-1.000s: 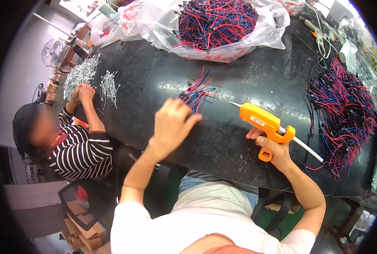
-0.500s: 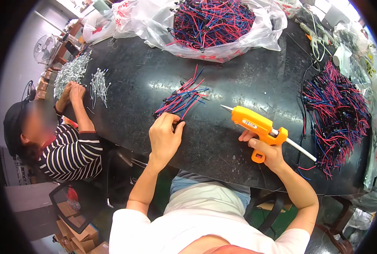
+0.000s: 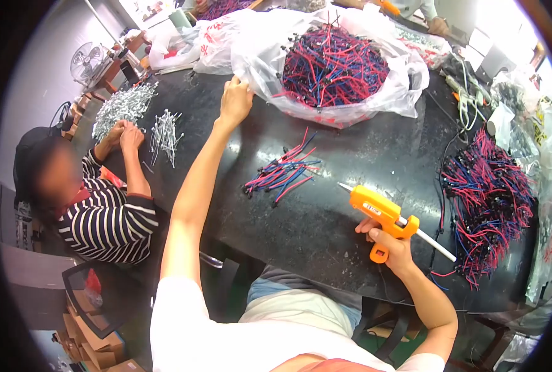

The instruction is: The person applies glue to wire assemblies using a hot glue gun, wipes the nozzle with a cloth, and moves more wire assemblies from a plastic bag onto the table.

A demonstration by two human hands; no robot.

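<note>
My left hand (image 3: 236,104) reaches forward to the left edge of a clear plastic bag (image 3: 260,71), its fingers closed on the rim. The bag lies opened around a big heap of red and blue wires (image 3: 335,65) with small black parts. My right hand (image 3: 390,243) holds a yellow glue gun (image 3: 378,206) by its handle. Its nozzle points left and a white glue stick (image 3: 436,245) juts from the back. Between my hands, a small bunch of red and blue wires (image 3: 282,170) lies on the dark table.
On the left, a co-worker in a striped top (image 3: 105,226) handles pieces beside white-silver wire piles (image 3: 124,106). A larger heap of red and blue wires (image 3: 490,198) is at the right, near a black cable. Another person's hand (image 3: 438,26) shows at the far side.
My left hand has left the small wire bunch and moved forward to the bag's edge. My right hand still holds the glue gun. The view has tilted slightly upward.
</note>
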